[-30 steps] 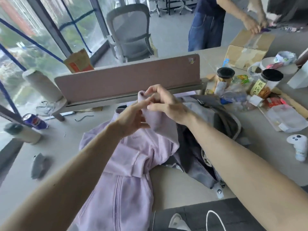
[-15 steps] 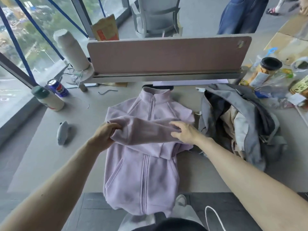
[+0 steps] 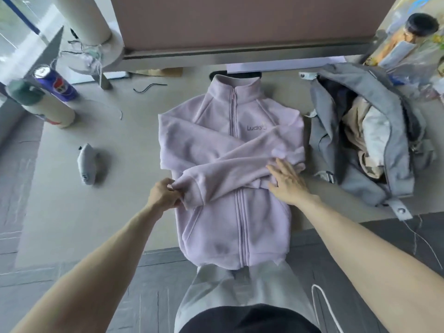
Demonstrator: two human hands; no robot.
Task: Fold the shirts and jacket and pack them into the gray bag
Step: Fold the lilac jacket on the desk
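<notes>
Beige surface (image 3: 72,212), brown divider panel (image 3: 240,20) at the back.
Left hand (image 3: 165,195): pinching the cuff of the sleeve crossed over the lilac fleece zip jacket (image 3: 216,227), which lies flat, front up.
Right hand (image 3: 287,182): flat, fingers straight, pressing that sleeve's fold.
Advice: draw the cuff level, smooth it, and keep it within the jacket's outline.
Gray fabric bag (image 3: 360,191): open, garments inside, just right of the jacket.

A lilac fleece jacket (image 3: 230,150) lies flat, front up and zipped, with its collar far and its hem near. One sleeve is folded leftward across the chest. Just right of it slumps the gray bag (image 3: 355,186), open, with beige and white shirts (image 3: 367,138) inside.
</notes>
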